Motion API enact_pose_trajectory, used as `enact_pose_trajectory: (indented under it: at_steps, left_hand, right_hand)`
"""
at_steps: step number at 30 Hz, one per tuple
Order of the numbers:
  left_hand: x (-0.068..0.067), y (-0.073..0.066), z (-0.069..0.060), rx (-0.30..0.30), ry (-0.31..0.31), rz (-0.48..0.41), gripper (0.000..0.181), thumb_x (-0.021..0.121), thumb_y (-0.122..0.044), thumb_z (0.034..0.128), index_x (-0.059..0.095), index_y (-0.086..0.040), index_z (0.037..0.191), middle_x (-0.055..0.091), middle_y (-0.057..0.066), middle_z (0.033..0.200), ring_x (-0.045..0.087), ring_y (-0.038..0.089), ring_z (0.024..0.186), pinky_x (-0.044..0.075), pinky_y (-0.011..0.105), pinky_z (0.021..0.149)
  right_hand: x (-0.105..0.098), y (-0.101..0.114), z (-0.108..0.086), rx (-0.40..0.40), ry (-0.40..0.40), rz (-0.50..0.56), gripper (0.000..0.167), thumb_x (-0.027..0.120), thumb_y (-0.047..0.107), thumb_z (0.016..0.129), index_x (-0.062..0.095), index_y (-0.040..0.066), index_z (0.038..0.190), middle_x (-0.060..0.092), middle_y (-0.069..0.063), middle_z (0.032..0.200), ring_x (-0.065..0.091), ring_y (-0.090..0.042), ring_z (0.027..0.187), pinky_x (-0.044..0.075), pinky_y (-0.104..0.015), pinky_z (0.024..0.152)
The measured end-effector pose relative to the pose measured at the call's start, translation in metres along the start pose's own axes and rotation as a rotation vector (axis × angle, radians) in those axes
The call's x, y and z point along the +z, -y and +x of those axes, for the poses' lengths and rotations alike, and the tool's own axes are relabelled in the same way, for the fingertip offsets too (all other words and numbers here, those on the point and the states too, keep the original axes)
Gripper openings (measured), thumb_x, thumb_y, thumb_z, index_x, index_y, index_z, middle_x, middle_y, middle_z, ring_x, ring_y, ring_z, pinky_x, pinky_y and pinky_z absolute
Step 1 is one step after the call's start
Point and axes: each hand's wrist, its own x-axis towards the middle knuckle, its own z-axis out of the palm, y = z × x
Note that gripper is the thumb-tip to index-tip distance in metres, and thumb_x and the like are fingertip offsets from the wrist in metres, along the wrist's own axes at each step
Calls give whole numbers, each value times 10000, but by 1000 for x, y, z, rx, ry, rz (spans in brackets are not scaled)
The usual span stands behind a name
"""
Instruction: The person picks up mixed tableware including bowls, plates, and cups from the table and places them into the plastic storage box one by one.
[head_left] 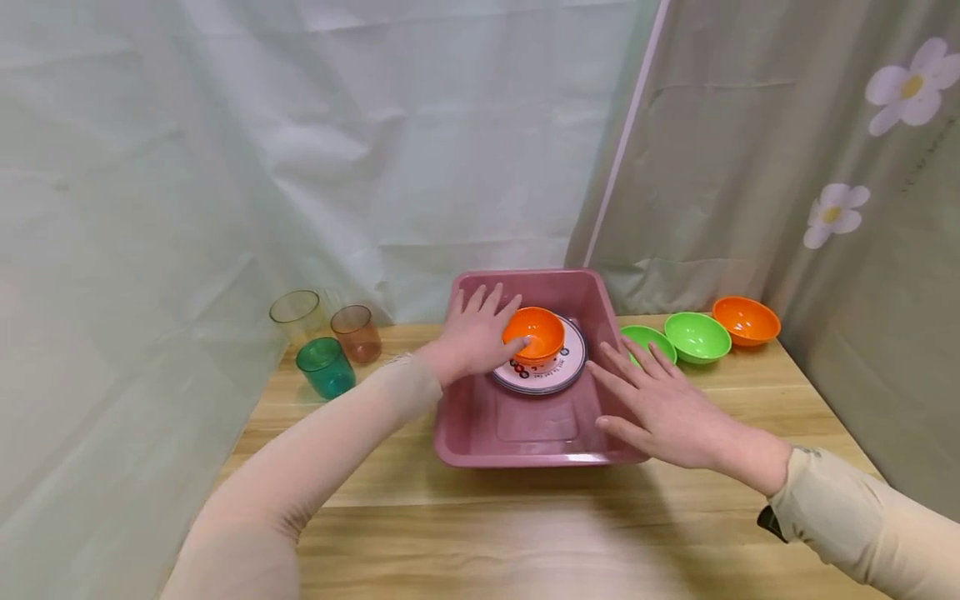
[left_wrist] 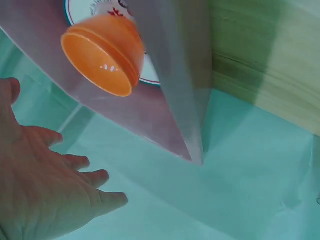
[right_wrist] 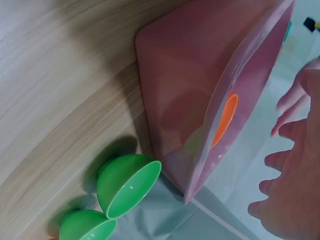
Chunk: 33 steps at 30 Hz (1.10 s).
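Observation:
A pink plastic basin (head_left: 536, 452) stands on the table. Inside it, white plates with a printed rim (head_left: 558, 379) lie stacked, and an orange bowl (head_left: 534, 333) sits on them, apparently on another bowl. My left hand (head_left: 476, 333) hovers over the basin's left side with fingers spread, just left of the orange bowl; the left wrist view shows a gap between them. Above the basin's right wall, my right hand (head_left: 667, 408) is held with straight fingers and grips nothing. It partly covers the nearest green bowl (head_left: 647, 340).
To the right are another green bowl (head_left: 697, 337) and an orange bowl (head_left: 746, 321). On the left stand a yellow cup (head_left: 297, 317), a pinkish cup (head_left: 357, 333) and a teal cup (head_left: 326, 368). A pale curtain (head_left: 450, 150) hangs behind the wooden table (head_left: 450, 533).

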Motion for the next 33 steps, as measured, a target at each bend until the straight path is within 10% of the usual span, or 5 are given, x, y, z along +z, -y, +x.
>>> enact_pose_trajectory:
  at_steps: [16,33]
  left_hand:
    - [21,14,-112,232,-111,7,833,283,-757,983,155,-284,1657,22,90,1719,16,343,1566,-72,590,1211]
    - [34,10,-127,221,-55,-31,845,299,-770,977,98,-308,1655,-11,51,1717,-15,316,1565,-84,585,1208]
  right_hand:
    - [1,-2,0,24,-19,10,768,480,630,1012,366,156,1604,197,-104,1692,65,-399,1553,61,-597,1223]
    - [3,2,2,12,-11,19,765,480,630,1012,369,158,1604,207,-119,1688,81,-393,1553,73,-611,1217]
